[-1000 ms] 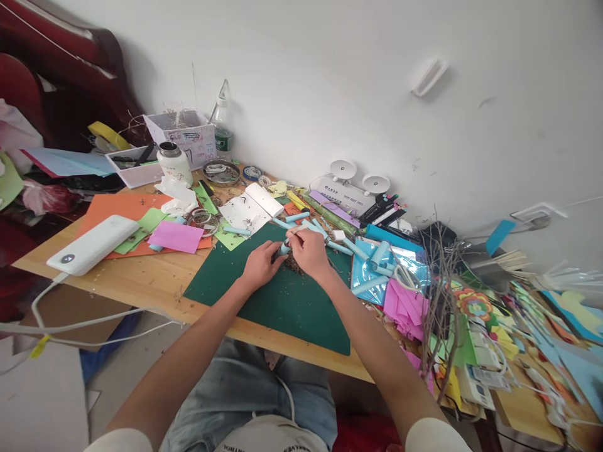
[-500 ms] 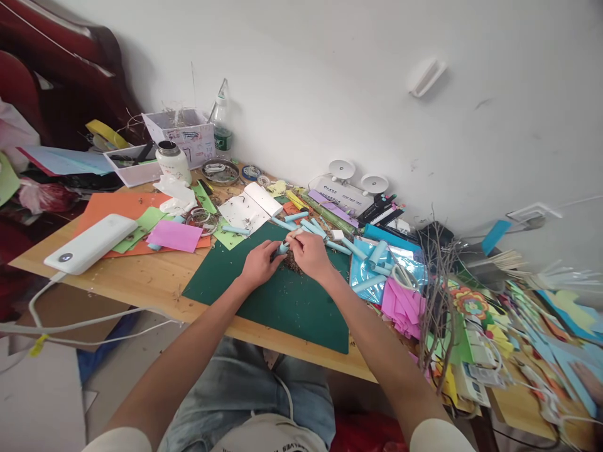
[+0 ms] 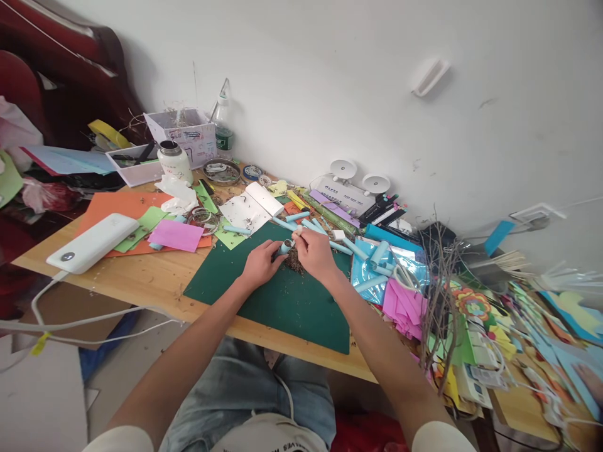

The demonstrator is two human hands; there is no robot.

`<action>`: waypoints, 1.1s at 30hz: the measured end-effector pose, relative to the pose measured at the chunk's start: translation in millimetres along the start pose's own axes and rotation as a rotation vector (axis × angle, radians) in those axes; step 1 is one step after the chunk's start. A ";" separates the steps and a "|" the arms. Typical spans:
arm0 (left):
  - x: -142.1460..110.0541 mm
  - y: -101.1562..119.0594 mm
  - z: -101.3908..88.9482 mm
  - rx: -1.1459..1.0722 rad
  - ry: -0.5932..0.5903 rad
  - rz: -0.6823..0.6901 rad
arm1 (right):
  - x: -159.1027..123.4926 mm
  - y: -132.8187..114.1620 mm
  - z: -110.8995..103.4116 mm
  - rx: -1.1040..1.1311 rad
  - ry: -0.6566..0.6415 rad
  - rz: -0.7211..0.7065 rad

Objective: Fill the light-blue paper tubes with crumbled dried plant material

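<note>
My left hand [image 3: 260, 263] is closed around a short light-blue paper tube [image 3: 284, 247], whose open end faces up and shows a dark inside. Just right of the tube's mouth, my right hand [image 3: 315, 253] has its fingers pinched together; what lies between them is too small to make out. A pile of brown crumbs [image 3: 294, 262] lies below the hands on a dark green mat [image 3: 287, 320]. Behind my right hand are several more blue paper tubes [image 3: 298, 216].
A white power bank [image 3: 92, 243] and a pink paper sheet [image 3: 176, 235] lie to the left. An open white notebook [image 3: 252, 207] is behind the mat. On the right stand dry twigs [image 3: 443, 276] beside folded pink paper [image 3: 404, 307]. At far right, another person's hand [image 3: 590, 380] shows.
My right hand has moved slightly right, off the tube's mouth, so the opening shows more. My left hand keeps the tube in nearly the same place.
</note>
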State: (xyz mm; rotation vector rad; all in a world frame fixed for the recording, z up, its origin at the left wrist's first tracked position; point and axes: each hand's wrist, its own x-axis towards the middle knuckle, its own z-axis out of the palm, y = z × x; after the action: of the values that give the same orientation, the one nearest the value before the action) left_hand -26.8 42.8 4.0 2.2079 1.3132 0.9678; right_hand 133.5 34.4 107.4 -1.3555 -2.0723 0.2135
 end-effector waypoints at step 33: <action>-0.3 2.8 -1.7 -0.006 -0.003 -0.015 | 5.8 -8.2 -2.9 0.042 0.002 0.027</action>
State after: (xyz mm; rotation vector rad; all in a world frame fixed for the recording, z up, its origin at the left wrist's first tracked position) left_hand -26.5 41.1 6.8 2.1906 1.3219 0.9609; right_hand 127.5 35.2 115.9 -1.3586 -2.0376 0.2650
